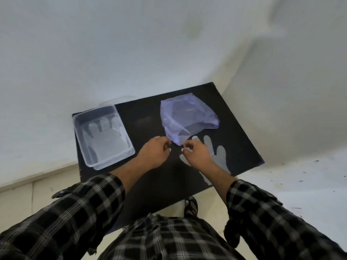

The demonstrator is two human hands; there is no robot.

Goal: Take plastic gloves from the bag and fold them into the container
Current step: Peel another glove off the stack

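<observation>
Both hands are working right at the mouth of the bluish plastic bag (187, 117) on the black tabletop (150, 117). The left hand (155, 153) has its fingers curled near the bag's lower corner, and the right hand (197, 153) is pinched loosely just beside it. Honestly can't tell if either grip actually has film in it, the stuff is see-through and the fingertips are blurry.

A clear plastic glove (216, 156) lies flat on the tabletop under and beside the right hand, fingers pointing away from the person. Another glove (107, 136) is already in the clear container (124, 156) off to the left, and it looks spread out more than folded.

What could go wrong: the film is thin and clingy, so pulling at the bag could drag out several gloves stuck together or slide the whole bag along. The right wrist could also sweep the loose glove off the near edge.

Can't see how many gloves remain in the bag, and the wrist covers part of the loose glove.
</observation>
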